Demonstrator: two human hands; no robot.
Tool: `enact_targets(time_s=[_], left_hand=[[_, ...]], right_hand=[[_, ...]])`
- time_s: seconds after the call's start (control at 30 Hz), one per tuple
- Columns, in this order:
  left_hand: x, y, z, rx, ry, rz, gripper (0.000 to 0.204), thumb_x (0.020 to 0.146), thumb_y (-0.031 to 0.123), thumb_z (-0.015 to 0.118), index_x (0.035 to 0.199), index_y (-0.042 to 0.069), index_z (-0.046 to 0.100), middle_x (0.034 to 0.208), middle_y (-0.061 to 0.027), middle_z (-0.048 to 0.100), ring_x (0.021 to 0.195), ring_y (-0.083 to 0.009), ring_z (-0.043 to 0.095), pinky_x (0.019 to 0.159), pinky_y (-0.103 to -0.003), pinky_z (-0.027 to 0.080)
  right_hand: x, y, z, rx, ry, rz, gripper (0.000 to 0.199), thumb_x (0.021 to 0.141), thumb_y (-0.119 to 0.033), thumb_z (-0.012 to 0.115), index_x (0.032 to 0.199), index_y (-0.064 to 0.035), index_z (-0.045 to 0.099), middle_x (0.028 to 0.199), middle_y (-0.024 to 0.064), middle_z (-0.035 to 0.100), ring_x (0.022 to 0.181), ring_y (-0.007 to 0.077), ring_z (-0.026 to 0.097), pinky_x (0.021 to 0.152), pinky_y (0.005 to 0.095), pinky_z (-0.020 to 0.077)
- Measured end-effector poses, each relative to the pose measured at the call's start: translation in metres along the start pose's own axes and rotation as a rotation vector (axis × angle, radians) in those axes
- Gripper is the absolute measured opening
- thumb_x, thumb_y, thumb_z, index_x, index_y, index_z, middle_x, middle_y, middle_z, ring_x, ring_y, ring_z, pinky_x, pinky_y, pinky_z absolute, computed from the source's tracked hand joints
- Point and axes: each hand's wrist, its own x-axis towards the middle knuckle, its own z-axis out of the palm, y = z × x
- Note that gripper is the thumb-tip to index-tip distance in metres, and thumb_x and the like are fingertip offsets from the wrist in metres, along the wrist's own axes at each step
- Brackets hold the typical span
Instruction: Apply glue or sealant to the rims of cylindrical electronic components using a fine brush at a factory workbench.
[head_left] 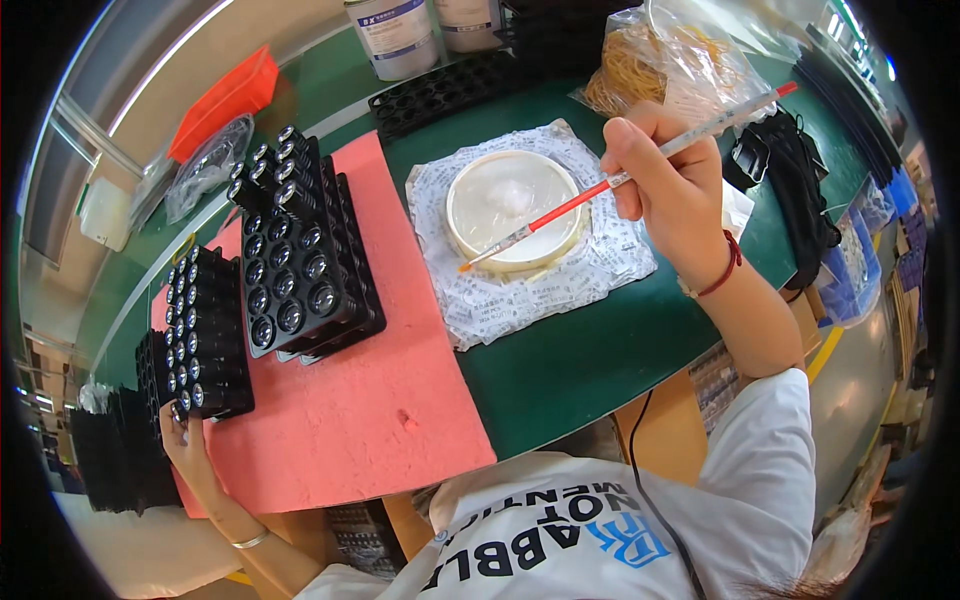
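My right hand (672,185) is closed around a thin paintbrush (570,206) with a red and pale handle. The brush slants down to the left, its orange bristle tip over the near-left rim of a round white dish (458,235). Whitish, glossy material lies in the dish. Beneath it is a crumpled printed paper pad (455,310). My left hand (186,450) is at the near end of the left black tray, its fingertips closed on a black cylinder (179,411) with a shiny lens end. Several like cylinders (200,345) stand in that tray.
A second black tray (345,330) of lens-ended parts sits on the pink mat (350,430). Behind are an orange bin (225,105), white cans (395,40), an empty black tray (440,95) and a bag of yellow rubber bands (640,70). A black pouch (785,185) lies right.
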Motion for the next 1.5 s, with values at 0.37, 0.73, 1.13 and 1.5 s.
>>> enact_targets(time_s=[0.37, 0.73, 1.13, 1.5], left_hand=[[-0.007, 0.012, 0.008, -0.123, -0.027, 0.002, 0.028, 0.086, -0.002, 0.051, 0.113, 0.001, 0.048, 0.098, -0.0015, 0.052, 0.085, -0.0083, 0.05, 0.075, -0.021, 0.042], [-0.007, 0.017, 0.01, 0.068, -0.031, 0.122, 0.026, 0.087, 0.001, 0.052, 0.112, -0.002, 0.05, 0.097, -0.0024, 0.053, 0.084, -0.0091, 0.049, 0.077, -0.022, 0.04], [-0.01, 0.019, 0.014, -0.053, -0.034, 0.074, 0.028, 0.088, 0.002, 0.051, 0.116, -0.001, 0.048, 0.101, -0.0043, 0.054, 0.09, -0.0104, 0.05, 0.079, -0.023, 0.04], [-0.003, 0.002, 0.007, -0.065, -0.031, 0.086, 0.026, 0.088, 0.006, 0.053, 0.114, 0.004, 0.052, 0.086, 0.0068, 0.051, 0.062, 0.0003, 0.032, 0.053, -0.015, 0.026]], right_hand=[[0.0, -0.001, 0.0, -0.051, 0.016, -0.096, 0.025, 0.088, -0.019, 0.059, 0.068, -0.0029, 0.058, 0.05, -0.0017, 0.05, 0.04, 0.0008, 0.043, 0.038, 0.0141, 0.0274], [0.002, 0.009, -0.001, -0.05, 0.021, -0.095, 0.027, 0.088, -0.023, 0.058, 0.07, -0.0034, 0.059, 0.051, -0.0007, 0.052, 0.039, 0.0022, 0.045, 0.037, 0.0143, 0.0293], [0.001, 0.008, 0.001, -0.064, 0.025, -0.098, 0.028, 0.088, -0.025, 0.059, 0.07, -0.0035, 0.059, 0.051, -0.0005, 0.052, 0.039, 0.0026, 0.045, 0.038, 0.0149, 0.0298], [0.001, 0.01, 0.002, -0.056, 0.028, -0.101, 0.029, 0.088, -0.026, 0.058, 0.07, -0.0031, 0.06, 0.049, 0.0004, 0.051, 0.039, 0.0032, 0.044, 0.039, 0.0152, 0.0293]])
